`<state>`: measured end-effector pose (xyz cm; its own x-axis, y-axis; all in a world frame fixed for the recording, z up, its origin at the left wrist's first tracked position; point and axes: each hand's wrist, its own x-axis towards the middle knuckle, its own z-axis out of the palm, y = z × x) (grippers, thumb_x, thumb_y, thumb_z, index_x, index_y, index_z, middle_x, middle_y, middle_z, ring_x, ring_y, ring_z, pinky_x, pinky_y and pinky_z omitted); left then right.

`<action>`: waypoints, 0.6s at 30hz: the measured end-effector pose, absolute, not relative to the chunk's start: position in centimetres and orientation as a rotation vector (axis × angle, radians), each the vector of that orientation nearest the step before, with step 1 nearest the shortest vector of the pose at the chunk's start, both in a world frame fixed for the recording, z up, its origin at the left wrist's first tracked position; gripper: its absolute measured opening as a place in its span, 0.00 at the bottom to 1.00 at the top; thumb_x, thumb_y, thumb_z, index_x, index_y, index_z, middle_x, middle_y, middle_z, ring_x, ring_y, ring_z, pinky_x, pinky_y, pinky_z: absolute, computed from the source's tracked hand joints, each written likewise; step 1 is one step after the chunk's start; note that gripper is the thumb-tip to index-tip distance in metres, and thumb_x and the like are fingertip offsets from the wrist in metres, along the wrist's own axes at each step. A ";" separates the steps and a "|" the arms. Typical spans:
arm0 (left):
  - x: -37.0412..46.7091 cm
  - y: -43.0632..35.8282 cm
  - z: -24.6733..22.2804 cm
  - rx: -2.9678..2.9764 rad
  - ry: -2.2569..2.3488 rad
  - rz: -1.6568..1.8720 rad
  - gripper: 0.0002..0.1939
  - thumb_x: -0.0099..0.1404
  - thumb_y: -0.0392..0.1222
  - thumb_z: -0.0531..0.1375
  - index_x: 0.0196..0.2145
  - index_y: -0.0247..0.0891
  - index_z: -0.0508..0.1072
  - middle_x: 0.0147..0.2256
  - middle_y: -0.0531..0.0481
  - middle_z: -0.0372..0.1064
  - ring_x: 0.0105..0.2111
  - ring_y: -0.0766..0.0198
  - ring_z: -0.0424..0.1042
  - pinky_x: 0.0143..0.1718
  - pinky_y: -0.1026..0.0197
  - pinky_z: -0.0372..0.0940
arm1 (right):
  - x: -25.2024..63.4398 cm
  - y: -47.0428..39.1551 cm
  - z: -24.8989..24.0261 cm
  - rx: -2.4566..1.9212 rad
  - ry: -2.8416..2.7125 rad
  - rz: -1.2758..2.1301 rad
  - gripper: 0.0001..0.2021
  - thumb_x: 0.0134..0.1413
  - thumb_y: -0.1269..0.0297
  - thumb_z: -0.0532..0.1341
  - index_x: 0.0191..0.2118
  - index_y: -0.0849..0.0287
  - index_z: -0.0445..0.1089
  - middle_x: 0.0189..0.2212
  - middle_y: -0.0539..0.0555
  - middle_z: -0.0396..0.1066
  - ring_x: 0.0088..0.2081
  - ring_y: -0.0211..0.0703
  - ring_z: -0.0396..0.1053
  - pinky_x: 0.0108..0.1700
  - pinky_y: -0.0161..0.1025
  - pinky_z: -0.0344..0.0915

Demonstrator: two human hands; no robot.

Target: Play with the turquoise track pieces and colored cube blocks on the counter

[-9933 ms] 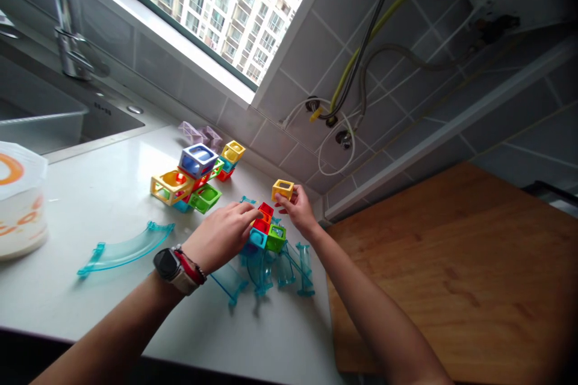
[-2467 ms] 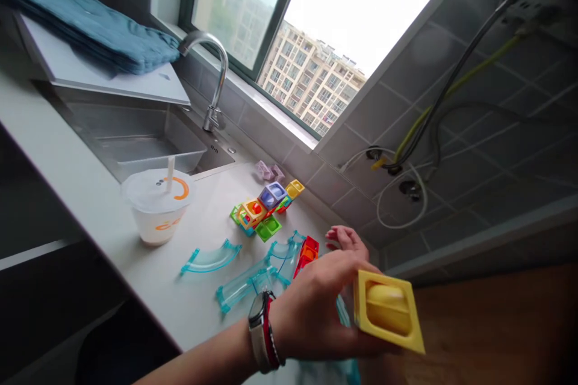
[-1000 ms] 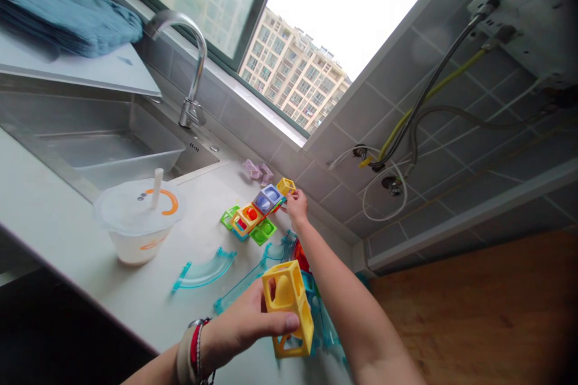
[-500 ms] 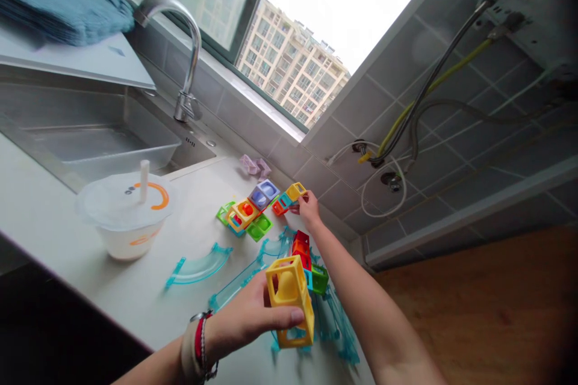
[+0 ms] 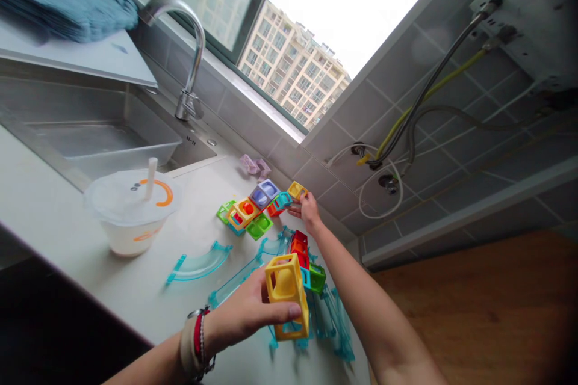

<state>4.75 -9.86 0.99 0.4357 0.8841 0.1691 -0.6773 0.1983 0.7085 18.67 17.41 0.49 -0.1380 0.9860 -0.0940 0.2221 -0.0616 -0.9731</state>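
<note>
Left hand (image 5: 246, 313), lower centre: thumb and fingers clamped on the tall yellow block (image 5: 285, 284), held above the counter (image 5: 130, 298). Same grip as 0.5 s ago; at 2.5 s ago this hand held yellow further right, closer to camera.

Right hand (image 5: 309, 212), centre: fingers closed on the small yellow cube (image 5: 297, 190) at the end of the row with the cyan block (image 5: 282, 200) and orange-red block (image 5: 273, 209). At 2.5 s ago this hand was off that row. Since 0.5 s ago the row has shifted: cyan is tilted and sits nearer the purple block (image 5: 264, 194). Can't tell if they touch.

Red blocks (image 5: 300, 249) and green block (image 5: 317, 278) sit right of centre, partly behind the tall yellow one. Curved cyan track (image 5: 198, 264), left of centre, unmoved on the counter. Cup (image 5: 130, 210) also stays put, left side.
</note>
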 end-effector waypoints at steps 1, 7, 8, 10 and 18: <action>4.6 -9.9 1.1 0.809 0.303 1.119 0.26 0.56 0.47 0.74 0.47 0.35 0.71 0.39 0.50 0.75 0.37 0.64 0.74 0.41 0.64 0.69 | 18.6 17.3 0.7 -1.359 -1.434 1.285 0.07 0.64 0.58 0.56 0.43 0.51 0.57 0.37 0.50 0.76 0.28 0.43 0.80 0.33 0.43 0.78; 4.1 -9.8 1.3 0.817 0.288 1.135 0.23 0.57 0.46 0.74 0.47 0.36 0.74 0.40 0.50 0.77 0.38 0.63 0.75 0.41 0.64 0.70 | 18.5 16.5 2.1 -1.318 -1.367 1.277 0.08 0.59 0.59 0.59 0.41 0.52 0.60 0.43 0.51 0.76 0.25 0.41 0.78 0.23 0.37 0.73; 4.0 -9.7 1.3 0.816 0.295 1.138 0.23 0.57 0.46 0.74 0.46 0.36 0.75 0.39 0.49 0.77 0.37 0.63 0.75 0.41 0.64 0.70 | 18.7 16.1 2.5 -1.298 -1.350 1.261 0.08 0.59 0.59 0.60 0.42 0.52 0.61 0.43 0.51 0.76 0.25 0.41 0.78 0.22 0.35 0.71; 3.8 -9.5 1.6 0.798 0.324 1.157 0.22 0.57 0.46 0.74 0.46 0.35 0.75 0.39 0.48 0.78 0.37 0.62 0.76 0.41 0.64 0.71 | 19.2 15.3 3.4 -1.244 -1.324 1.247 0.09 0.57 0.59 0.59 0.43 0.53 0.63 0.42 0.51 0.76 0.26 0.39 0.77 0.23 0.34 0.70; 2.2 -8.9 2.8 0.705 0.476 1.196 0.28 0.57 0.51 0.74 0.50 0.34 0.75 0.43 0.40 0.79 0.41 0.53 0.80 0.43 0.57 0.74 | 21.5 8.1 7.9 -1.031 -1.387 1.429 0.14 0.55 0.55 0.59 0.39 0.60 0.72 0.32 0.55 0.77 0.26 0.41 0.73 0.24 0.34 0.67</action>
<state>2.16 -8.87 2.82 0.3098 0.9504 0.0285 -0.6710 0.1972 0.7148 21.55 8.12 7.92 -0.2798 0.9600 0.0090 -0.0375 -0.0016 -0.9993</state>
